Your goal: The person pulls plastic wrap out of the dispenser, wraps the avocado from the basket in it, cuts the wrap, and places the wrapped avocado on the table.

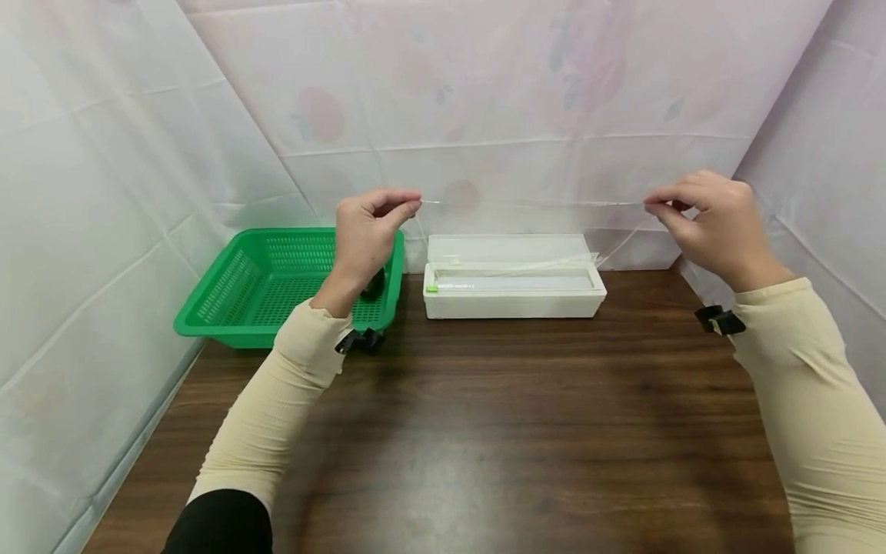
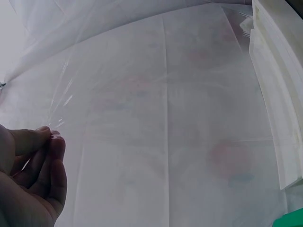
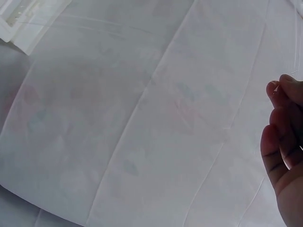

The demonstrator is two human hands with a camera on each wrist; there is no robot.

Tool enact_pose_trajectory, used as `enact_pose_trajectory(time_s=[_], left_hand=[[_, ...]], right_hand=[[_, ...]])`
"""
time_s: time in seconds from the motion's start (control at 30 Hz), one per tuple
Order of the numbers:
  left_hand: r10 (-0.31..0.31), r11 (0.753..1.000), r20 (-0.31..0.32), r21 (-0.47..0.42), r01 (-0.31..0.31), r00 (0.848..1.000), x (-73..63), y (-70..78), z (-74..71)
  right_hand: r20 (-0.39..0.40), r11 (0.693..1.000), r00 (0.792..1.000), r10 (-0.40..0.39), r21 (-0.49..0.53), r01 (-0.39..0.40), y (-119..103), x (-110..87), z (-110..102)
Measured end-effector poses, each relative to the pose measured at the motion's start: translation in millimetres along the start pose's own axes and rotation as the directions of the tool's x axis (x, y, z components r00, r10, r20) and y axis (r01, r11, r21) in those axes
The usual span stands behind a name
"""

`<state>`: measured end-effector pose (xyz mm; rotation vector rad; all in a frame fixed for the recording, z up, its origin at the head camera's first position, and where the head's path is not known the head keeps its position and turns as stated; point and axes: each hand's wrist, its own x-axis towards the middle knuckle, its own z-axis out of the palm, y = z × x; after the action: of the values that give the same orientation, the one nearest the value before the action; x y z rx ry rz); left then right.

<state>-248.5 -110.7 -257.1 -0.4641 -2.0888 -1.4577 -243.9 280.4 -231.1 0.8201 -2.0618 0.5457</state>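
Note:
A sheet of clear plastic wrap (image 1: 609, 204) stretches between both raised hands, its top edge a thin shiny line. My left hand (image 1: 370, 235) pinches one corner between thumb and fingers, above the green basket's right end. Farther right, my right hand (image 1: 716, 223) pinches the other corner the same way. From the corners the film slopes down to a white plastic wrap dispenser (image 1: 512, 306) with its lid up and a light green piece at its left end. In the left wrist view, bright creases of film (image 2: 61, 94) fan out from the fingertips (image 2: 57, 137).
A green plastic basket (image 1: 224, 329) stands left of the dispenser. Partly behind the left wrist, a dark object (image 1: 374, 286) lies in it. Below spreads a brown wooden table (image 1: 512, 431). White patterned sheeting (image 1: 484, 92) hangs behind and at both sides.

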Motion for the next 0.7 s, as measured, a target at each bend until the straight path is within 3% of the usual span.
enact_pose_trajectory(time_s=[0.27,0.7], left_hand=[[0.039,0.999,0.008,0.001,-0.039,0.999,0.0,3.6,-5.3],[0.071,0.996,0.052,0.054,-0.074,0.996,-19.1,14.2,-16.4]], right_hand=[[-0.008,1.0,1.0,-0.005,0.015,0.005,-4.3,1.5,-4.4],[0.07,0.998,0.998,-0.01,0.068,0.006,-18.2,-8.6,-23.2]])
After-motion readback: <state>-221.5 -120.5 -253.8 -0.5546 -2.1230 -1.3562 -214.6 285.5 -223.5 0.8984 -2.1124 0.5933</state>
